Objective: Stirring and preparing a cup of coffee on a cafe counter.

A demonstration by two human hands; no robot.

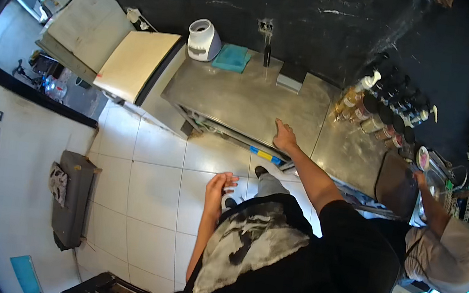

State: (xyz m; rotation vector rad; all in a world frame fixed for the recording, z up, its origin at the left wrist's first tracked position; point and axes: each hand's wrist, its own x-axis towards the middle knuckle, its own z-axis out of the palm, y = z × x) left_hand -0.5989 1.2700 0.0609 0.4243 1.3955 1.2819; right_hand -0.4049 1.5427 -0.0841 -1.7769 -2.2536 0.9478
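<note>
My right hand (284, 136) rests at the front edge of a stainless steel table (240, 96), forefinger stretched out, nothing in it. My left hand (218, 186) hangs over the tiled floor with its fingers apart and bent, holding nothing. Towards the wall, on the table, stand a white blender base (203, 41), a folded teal cloth (231, 58) and a small dark and silver box (290, 78). Beside the box lies a black-handled object (267, 54) whose kind I cannot tell. Pump bottles (352, 95) and lidded jars (371, 124) line the table's right part.
A co-worker in a beige top (445, 256) stands at the right by a sink, one hand near a dark board (396, 184). A chest with a pale lid (137, 62) adjoins the table at left. A grey bench (72, 201) stands by the white wall.
</note>
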